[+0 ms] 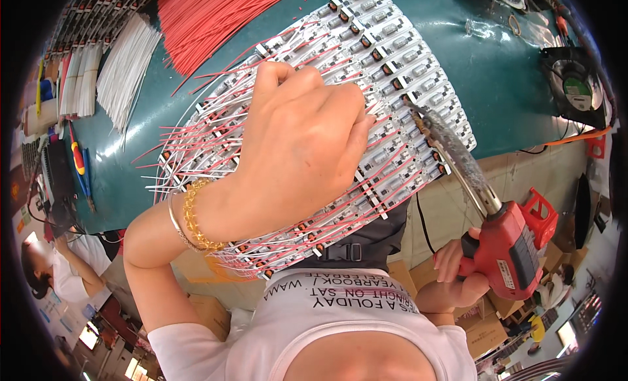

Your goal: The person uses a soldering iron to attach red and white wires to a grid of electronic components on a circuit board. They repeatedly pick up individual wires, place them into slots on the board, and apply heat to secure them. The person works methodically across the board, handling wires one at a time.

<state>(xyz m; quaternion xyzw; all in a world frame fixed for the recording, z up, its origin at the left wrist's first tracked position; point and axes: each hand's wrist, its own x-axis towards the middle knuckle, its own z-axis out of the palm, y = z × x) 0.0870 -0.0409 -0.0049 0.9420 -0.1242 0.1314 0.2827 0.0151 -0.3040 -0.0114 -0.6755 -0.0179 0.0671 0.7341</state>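
A large panel of small white circuit boards (428,73) lies in front of me at the table's near edge, with many thin red and white wires (209,139) attached over its left and middle parts. My left hand (304,135) is over the middle of the panel, fingers curled and pressed together. Its fingertips point down at the boards and are hidden, so whatever they pinch does not show. In my right hand (458,270) is a red gun-shaped soldering iron (507,250), gripped by its handle. The iron's long metal barrel reaches up-left, its tip close to the board components right of my left hand.
Bundles of loose red wires (216,18) and white wires (127,70) lie on the green table mat (510,116) at the far left. A red-and-yellow-handled tool (78,158) is at the left edge. At the right stands a black fan (575,86). Another person (72,270) sits at lower left.
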